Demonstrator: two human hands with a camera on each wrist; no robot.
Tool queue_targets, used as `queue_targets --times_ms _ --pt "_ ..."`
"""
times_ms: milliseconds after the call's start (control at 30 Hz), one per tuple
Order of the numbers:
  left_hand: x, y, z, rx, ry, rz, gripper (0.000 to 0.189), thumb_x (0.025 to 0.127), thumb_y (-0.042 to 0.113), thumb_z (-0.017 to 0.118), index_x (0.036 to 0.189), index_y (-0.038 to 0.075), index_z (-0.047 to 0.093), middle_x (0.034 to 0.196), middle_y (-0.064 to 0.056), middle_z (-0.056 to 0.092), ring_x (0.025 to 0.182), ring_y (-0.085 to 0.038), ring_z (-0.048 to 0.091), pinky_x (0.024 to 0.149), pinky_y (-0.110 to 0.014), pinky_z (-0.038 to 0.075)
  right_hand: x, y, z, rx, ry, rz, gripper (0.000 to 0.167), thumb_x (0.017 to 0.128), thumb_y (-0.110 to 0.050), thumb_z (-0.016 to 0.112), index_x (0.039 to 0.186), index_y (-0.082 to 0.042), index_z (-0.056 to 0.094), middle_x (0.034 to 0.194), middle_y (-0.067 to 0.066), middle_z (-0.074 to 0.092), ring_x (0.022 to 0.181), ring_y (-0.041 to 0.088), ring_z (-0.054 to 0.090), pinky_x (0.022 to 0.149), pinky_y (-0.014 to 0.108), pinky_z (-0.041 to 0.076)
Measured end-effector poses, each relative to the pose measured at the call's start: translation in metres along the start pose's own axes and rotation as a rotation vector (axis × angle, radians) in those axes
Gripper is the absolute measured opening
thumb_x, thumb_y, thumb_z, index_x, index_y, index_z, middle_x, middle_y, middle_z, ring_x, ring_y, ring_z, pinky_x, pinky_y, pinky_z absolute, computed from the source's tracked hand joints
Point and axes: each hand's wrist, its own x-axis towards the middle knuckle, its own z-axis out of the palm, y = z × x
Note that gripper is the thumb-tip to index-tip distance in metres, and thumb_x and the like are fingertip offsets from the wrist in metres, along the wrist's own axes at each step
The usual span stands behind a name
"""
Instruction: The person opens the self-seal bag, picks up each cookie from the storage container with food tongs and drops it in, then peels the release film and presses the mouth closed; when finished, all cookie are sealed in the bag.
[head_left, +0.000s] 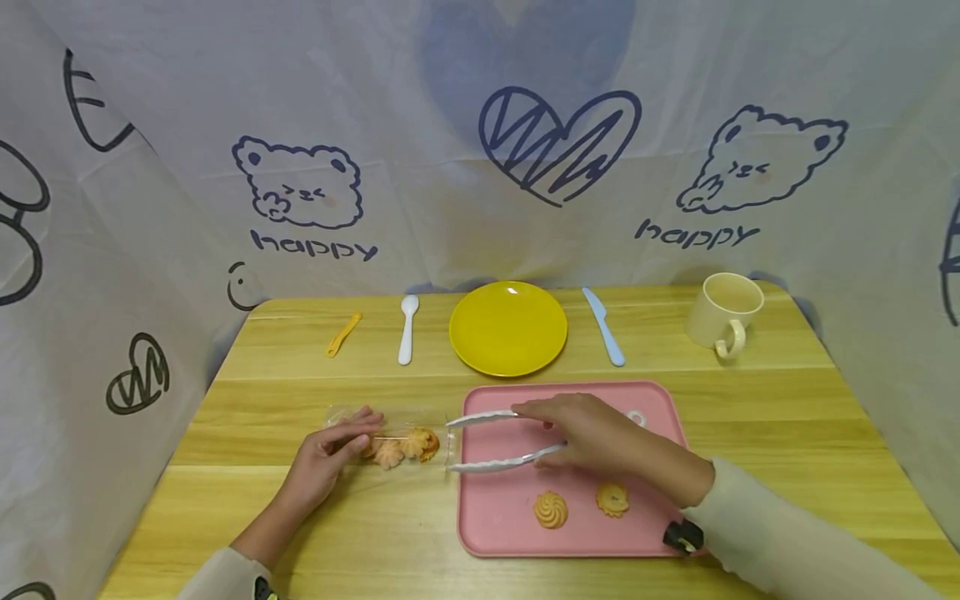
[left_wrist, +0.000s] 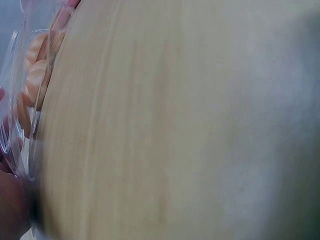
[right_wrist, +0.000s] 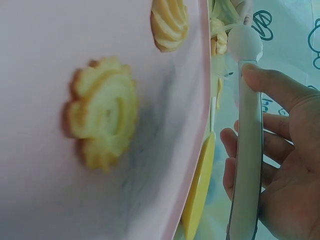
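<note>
My left hand (head_left: 326,454) holds the left end of a clear plastic bag (head_left: 442,414) lying on the table. Several piped cookies (head_left: 412,444) sit inside it; the left wrist view shows the cookies (left_wrist: 36,80) at its left edge. In my right hand (head_left: 592,433) is a pair of white-tipped tongs (head_left: 498,464), gripped along the arms. Their tips are spread apart by the bag's right end, with no cookie between them. Below that hand, a swirl cookie (head_left: 551,509) and a ring-shaped cookie (head_left: 612,499) lie on a pink tray (head_left: 510,533).
Along the back of the table lie a small orange utensil (head_left: 344,335), a white spoon (head_left: 407,333), a yellow plate (head_left: 508,329) and a light blue knife (head_left: 604,327). A cream mug (head_left: 712,312) stands at the back right. Patterned cloth (head_left: 435,183) hangs behind.
</note>
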Motion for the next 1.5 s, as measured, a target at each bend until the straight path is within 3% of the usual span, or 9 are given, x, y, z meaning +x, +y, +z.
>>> queue_targets --times_ms 300,633,867,1033,1500 --pt "0.000 -0.001 0.000 -0.014 0.002 0.004 0.027 0.103 0.006 0.062 0.123 -0.009 0.070 0.139 -0.025 0.062 0.144 -0.006 0.045 0.113 -0.009 0.033 -0.028 0.011 0.001 -0.024 0.038 -0.024 0.068 0.087 -0.030 0.085 0.147 -0.012 0.058 0.143 0.003 0.064 0.114 0.018 0.066 0.096 0.041 0.057" --pt "0.000 -0.002 0.000 -0.010 0.003 0.012 0.026 0.103 0.005 0.062 0.123 -0.007 0.071 0.138 -0.024 0.063 0.144 -0.005 0.045 0.113 -0.010 0.034 -0.059 0.017 0.004 -0.054 0.076 -0.006 0.070 0.084 -0.030 0.087 0.146 -0.012 0.060 0.142 0.002 0.064 0.119 0.019 0.065 0.099 0.044 0.056" --pt "0.000 -0.002 0.000 0.002 0.012 -0.006 0.025 0.102 0.007 0.063 0.123 -0.005 0.072 0.138 -0.022 0.064 0.143 -0.005 0.047 0.116 -0.007 0.025 -0.082 0.022 0.007 -0.037 0.080 0.009 0.072 0.082 -0.032 0.089 0.145 -0.015 0.061 0.141 0.001 0.065 0.124 0.024 0.064 0.101 0.049 0.055" --pt "0.000 -0.001 -0.001 0.019 0.012 -0.019 0.026 0.102 0.008 0.063 0.123 -0.004 0.072 0.138 -0.020 0.064 0.143 -0.007 0.047 0.121 -0.012 0.019 -0.097 0.028 0.009 -0.037 0.078 0.008 0.071 0.082 -0.036 0.089 0.145 -0.016 0.061 0.139 0.000 0.066 0.122 0.022 0.065 0.099 0.047 0.056" --pt "0.000 -0.001 -0.001 0.012 0.003 -0.008 0.026 0.102 0.007 0.063 0.124 -0.005 0.071 0.138 -0.022 0.064 0.144 -0.007 0.046 0.118 -0.007 0.020 -0.116 0.035 0.011 -0.083 0.083 -0.012 0.068 0.082 -0.039 0.088 0.140 -0.013 0.065 0.135 0.001 0.069 0.119 0.023 0.066 0.097 0.046 0.057"
